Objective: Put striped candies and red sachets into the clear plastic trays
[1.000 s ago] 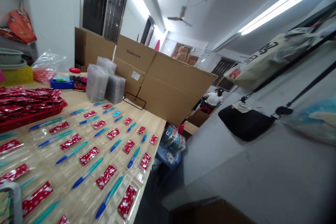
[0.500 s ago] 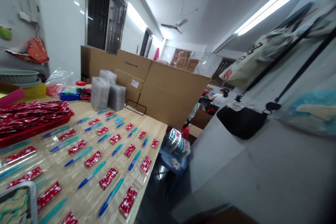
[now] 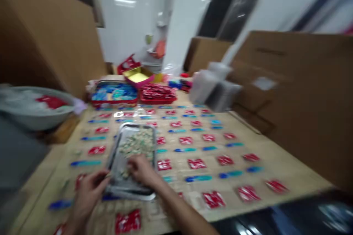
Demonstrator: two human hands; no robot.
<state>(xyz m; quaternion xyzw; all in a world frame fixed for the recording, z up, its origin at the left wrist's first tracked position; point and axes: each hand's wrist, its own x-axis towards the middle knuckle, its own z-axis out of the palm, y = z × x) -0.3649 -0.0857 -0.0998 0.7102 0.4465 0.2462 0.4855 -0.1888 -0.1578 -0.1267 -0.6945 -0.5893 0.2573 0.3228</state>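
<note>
A metal tray (image 3: 118, 161) holds a heap of small pale, greenish pieces (image 3: 138, 143). My right hand (image 3: 140, 169) is inside the tray with its fingers curled down at the near side of the heap; what they grip is hidden. By the tray's left edge, my left hand (image 3: 91, 192) has thumb and fingers drawn together, and blur hides anything between the tips. Around the tray lie rows of clear plastic sleeves or boxes, blue-and-teal pens (image 3: 198, 179) and red patterned packets (image 3: 213, 199).
Behind the rows stand a red tray of red packets (image 3: 157, 99) and a bin of blue items (image 3: 114, 93). Stacked clear boxes (image 3: 205, 86) are at the back right. Cardboard panels (image 3: 300, 110) flank the table. A grey basin (image 3: 35, 114) is at left.
The view has swung left and down from the room to the table. Both my hands, unseen before, now show at the metal tray, which was only partly in view at the lower left.
</note>
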